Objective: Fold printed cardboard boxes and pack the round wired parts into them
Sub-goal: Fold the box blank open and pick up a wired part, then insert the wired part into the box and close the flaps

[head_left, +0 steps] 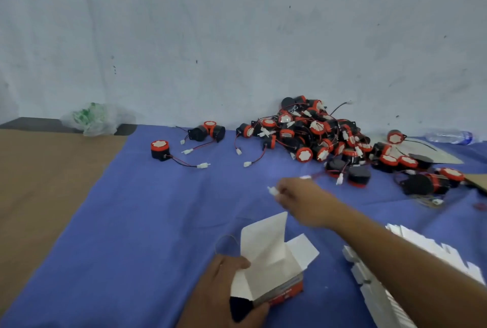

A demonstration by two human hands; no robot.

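My left hand [224, 293] grips a folded printed cardboard box [274, 267] near the bottom centre, its white flaps standing open at the top. My right hand [303, 201] reaches forward over the blue cloth and pinches a white wire connector [272, 192]; a red wire runs from it toward the black and red round parts [353, 172] at the near edge of the pile. The big pile of round wired parts [311, 130] lies against the wall. The hand is motion-blurred.
Loose round parts lie to the left [160, 149], [208, 131]. A row of flat white box blanks [374, 275] sits at the right under my forearm. A plastic bag [95, 119] and a water bottle [450, 136] lie by the wall. Brown cardboard [39, 182] covers the table's left.
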